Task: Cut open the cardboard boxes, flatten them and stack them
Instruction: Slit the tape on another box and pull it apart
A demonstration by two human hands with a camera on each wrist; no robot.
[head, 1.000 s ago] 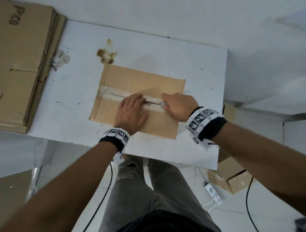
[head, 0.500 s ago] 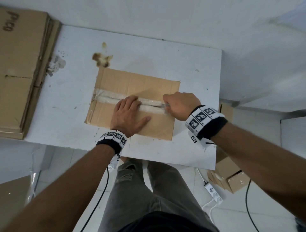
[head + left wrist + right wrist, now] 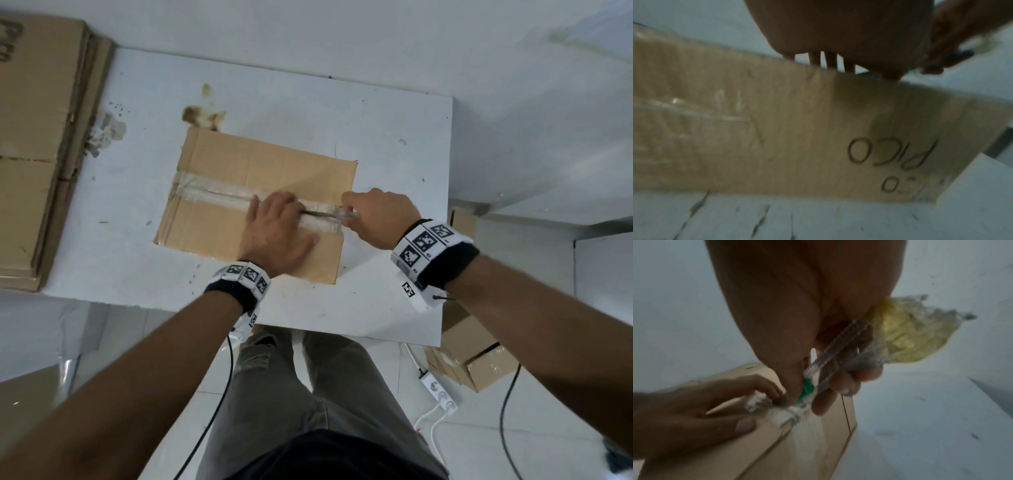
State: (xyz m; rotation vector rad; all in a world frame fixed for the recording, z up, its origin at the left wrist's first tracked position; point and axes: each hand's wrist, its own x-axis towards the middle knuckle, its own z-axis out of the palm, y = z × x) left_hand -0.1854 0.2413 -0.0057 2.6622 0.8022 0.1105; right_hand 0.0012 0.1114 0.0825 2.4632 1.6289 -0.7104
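Note:
A sealed brown cardboard box (image 3: 239, 164) lies on the white table (image 3: 394, 154), with a strip of clear tape (image 3: 212, 195) along its top seam. My left hand (image 3: 277, 229) presses flat on the box top, fingers straight (image 3: 830, 60). My right hand (image 3: 373, 214) grips a clear-handled utility knife (image 3: 830, 356) at the box's right edge, blade (image 3: 318, 214) lying in the taped seam. In the right wrist view a wad of yellowish tape (image 3: 906, 334) sticks out behind that hand. The box side (image 3: 818, 138) carries handwritten letters.
A stack of flattened cardboard (image 3: 37, 144) lies at the table's left end. More boxes (image 3: 479, 356) stand on the floor at the right, beside a white power strip (image 3: 438, 394) and cables. A brown stain (image 3: 202, 114) marks the table behind the box.
My right hand has drawn the knife rightward along the tape seam to the box's right edge. The left hand stays pressed on the box.

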